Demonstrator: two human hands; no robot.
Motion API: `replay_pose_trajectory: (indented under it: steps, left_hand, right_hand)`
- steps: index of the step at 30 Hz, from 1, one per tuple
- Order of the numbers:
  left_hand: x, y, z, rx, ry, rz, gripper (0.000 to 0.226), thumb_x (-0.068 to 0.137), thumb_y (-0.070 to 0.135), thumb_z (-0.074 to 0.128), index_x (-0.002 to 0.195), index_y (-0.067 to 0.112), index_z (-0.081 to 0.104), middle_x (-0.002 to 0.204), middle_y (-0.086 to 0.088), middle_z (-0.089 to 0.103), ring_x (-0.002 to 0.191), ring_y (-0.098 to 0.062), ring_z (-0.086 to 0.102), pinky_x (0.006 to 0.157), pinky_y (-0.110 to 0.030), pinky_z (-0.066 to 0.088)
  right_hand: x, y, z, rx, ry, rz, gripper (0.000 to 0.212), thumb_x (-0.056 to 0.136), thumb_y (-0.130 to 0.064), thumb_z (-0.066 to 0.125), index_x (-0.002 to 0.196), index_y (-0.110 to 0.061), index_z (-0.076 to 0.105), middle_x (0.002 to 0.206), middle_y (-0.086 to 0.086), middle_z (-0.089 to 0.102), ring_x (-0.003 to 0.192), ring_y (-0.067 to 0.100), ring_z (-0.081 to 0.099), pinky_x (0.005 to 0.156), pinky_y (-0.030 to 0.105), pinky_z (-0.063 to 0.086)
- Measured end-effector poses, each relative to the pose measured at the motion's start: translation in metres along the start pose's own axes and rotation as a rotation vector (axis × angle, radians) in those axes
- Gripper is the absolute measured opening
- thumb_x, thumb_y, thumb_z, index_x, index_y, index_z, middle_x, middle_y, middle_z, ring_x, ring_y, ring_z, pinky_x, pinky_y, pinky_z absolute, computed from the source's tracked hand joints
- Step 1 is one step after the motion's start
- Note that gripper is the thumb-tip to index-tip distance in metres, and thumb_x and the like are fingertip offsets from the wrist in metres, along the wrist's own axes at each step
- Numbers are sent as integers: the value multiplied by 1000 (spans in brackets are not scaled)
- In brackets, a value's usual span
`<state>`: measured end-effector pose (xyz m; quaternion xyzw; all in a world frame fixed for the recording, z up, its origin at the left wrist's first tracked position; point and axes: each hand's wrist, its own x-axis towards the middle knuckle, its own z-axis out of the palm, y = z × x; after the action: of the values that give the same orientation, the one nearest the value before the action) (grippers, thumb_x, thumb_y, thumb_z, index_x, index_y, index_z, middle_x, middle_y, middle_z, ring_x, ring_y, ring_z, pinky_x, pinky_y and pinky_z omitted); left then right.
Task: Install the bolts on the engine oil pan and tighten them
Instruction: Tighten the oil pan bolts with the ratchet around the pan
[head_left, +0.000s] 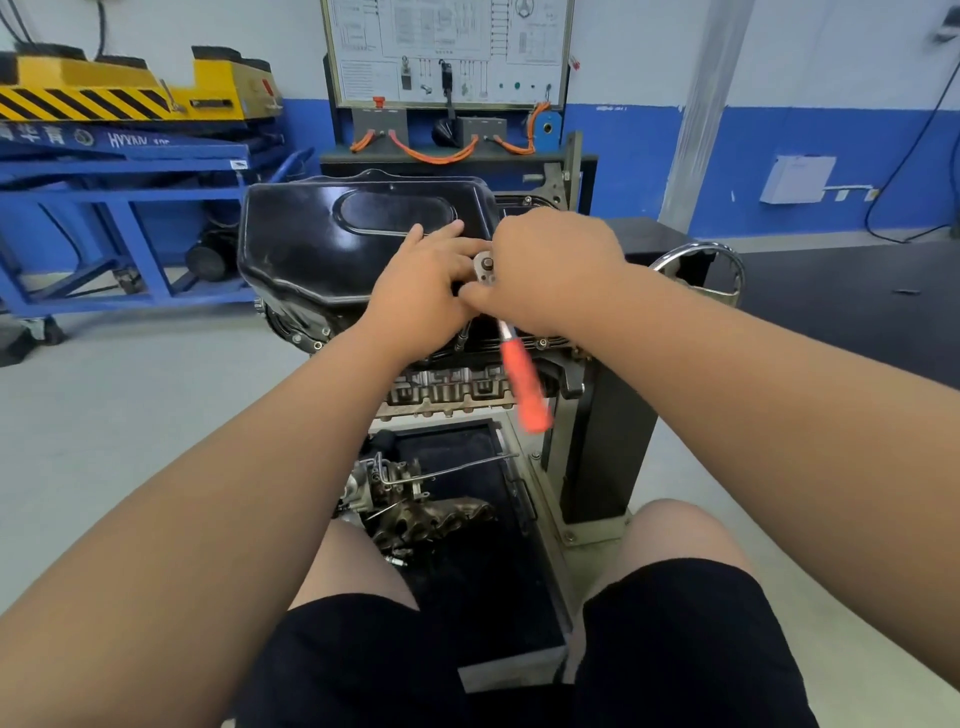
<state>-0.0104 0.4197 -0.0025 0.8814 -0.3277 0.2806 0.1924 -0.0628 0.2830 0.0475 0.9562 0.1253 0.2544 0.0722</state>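
Observation:
The black oil pan (322, 234) sits on top of an upturned engine on a stand. A ratchet wrench with an orange handle (524, 379) hangs down over the pan's near flange; its silver head (485, 266) shows between my hands. My right hand (550, 260) is closed over the ratchet's head and upper shaft. My left hand (431, 280) lies on the pan beside the head, its fingers curled against the tool. Small bolts (543, 343) dot the flange. What the ratchet's socket sits on is hidden.
A black tray (519, 587) under the engine holds metal engine parts (415, 504). The stand's column (608, 431) and a chrome handwheel (696, 260) are at right. A blue and yellow lift (130, 156) stands left, a wiring board (447, 52) behind. My knees flank the tray.

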Motion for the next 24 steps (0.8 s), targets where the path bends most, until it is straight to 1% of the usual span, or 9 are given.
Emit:
replay_pose_trajectory:
  steps: [6,7,9,12,14,17,19,21,24]
  left_hand:
    - [-1,-2,-2,-8,-50,20,17,90,21,57,88,16,73,126,9,60,141,-24,30,117,-51,6]
    - [-2,-1,-1,-18,-25,14,16,90,20,57,85,15,72,125,7,60,140,-24,33,117,-49,7]
    - [-5,2,0,-67,49,-7,15,86,16,56,77,23,66,121,6,63,136,-25,39,116,-45,8]
    - [-4,3,0,-29,92,-46,21,83,11,54,88,21,71,119,6,64,132,-24,43,117,-42,11]
    - [-2,2,2,24,51,-46,24,86,11,52,96,17,73,117,7,65,136,-23,38,117,-43,11]
    - [-3,-1,-1,-108,33,-31,12,86,16,61,77,14,69,100,17,64,134,-24,40,118,-49,10]
    - [-4,-2,-2,-101,3,-29,10,87,22,64,83,16,71,107,13,67,139,-24,34,117,-49,9]
    - [-6,-3,1,-49,8,-38,13,88,25,63,89,16,72,110,6,69,142,-22,29,117,-45,9]
    - [-6,-3,6,-29,61,-65,16,84,28,61,82,14,69,102,3,70,141,-18,31,117,-37,8]
  right_hand:
    - [4,1,-6,-70,-15,-134,9,91,-27,55,98,-22,55,87,1,43,96,27,47,68,39,30]
    - [3,-1,-6,-81,-4,-134,7,91,-27,55,90,-21,53,84,1,42,91,26,47,69,40,29]
    - [2,-3,-6,-101,24,-114,32,91,-33,53,68,-20,36,68,-2,37,70,21,42,67,37,31]
    - [-1,-4,-4,-35,-5,13,47,89,-55,45,61,-21,29,62,-2,36,52,15,35,49,27,27]
    - [-1,-3,-3,20,-28,60,48,87,-61,43,61,-21,33,63,-1,39,53,14,37,46,27,26]
    - [3,1,-4,-14,-24,-35,35,89,-44,53,71,-15,46,66,-2,41,57,15,40,50,29,29]
    - [4,3,-7,-76,-48,-113,17,91,-33,57,98,-17,58,80,0,47,79,21,48,63,34,32]
    - [4,4,-7,-114,-65,-153,22,91,-30,57,112,-20,58,96,4,53,99,26,48,71,39,27]
    - [0,5,-4,-114,-24,-134,23,91,-38,51,80,-18,53,71,-1,46,64,18,43,63,32,30]
